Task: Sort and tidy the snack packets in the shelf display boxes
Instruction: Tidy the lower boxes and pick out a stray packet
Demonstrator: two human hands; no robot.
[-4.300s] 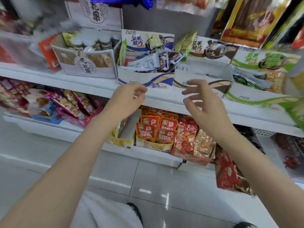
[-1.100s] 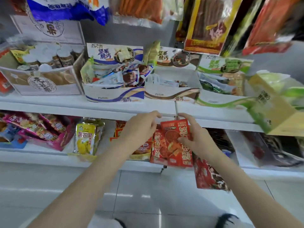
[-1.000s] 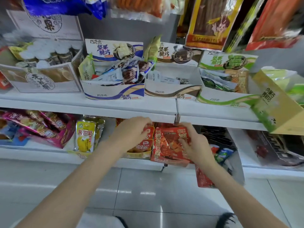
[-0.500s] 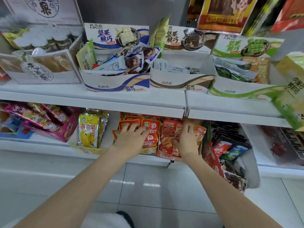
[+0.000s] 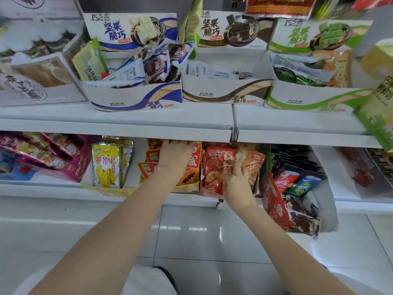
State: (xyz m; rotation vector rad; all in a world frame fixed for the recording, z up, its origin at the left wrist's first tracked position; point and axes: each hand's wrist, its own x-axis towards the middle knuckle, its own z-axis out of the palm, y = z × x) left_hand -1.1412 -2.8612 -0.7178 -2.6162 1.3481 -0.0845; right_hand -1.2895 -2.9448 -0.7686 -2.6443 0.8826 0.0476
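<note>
On the lower shelf, a red display box (image 5: 209, 191) holds upright red snack packets (image 5: 214, 167) with tan packets (image 5: 253, 162) behind them. My right hand (image 5: 237, 182) rests on the front red packet, fingers laid against it. To its left, a yellow box (image 5: 187, 189) holds orange-red packets (image 5: 193, 165). My left hand (image 5: 174, 158) reaches under the upper shelf edge, its fingers spread flat over those packets. Its fingertips are partly hidden by the shelf lip.
The white upper shelf (image 5: 127, 128) overhangs both hands and carries a blue box (image 5: 136, 99), a brown box (image 5: 225, 92) and a green box (image 5: 308, 101). Yellow mango packets (image 5: 105, 167) and pink packets (image 5: 49, 154) lie to the left. A tilted red box (image 5: 274, 201) juts out on the right.
My right hand carried a red packet down into the red box and now presses on it. My left hand moved from the shelf edge onto the orange-red packets. The view came closer.
</note>
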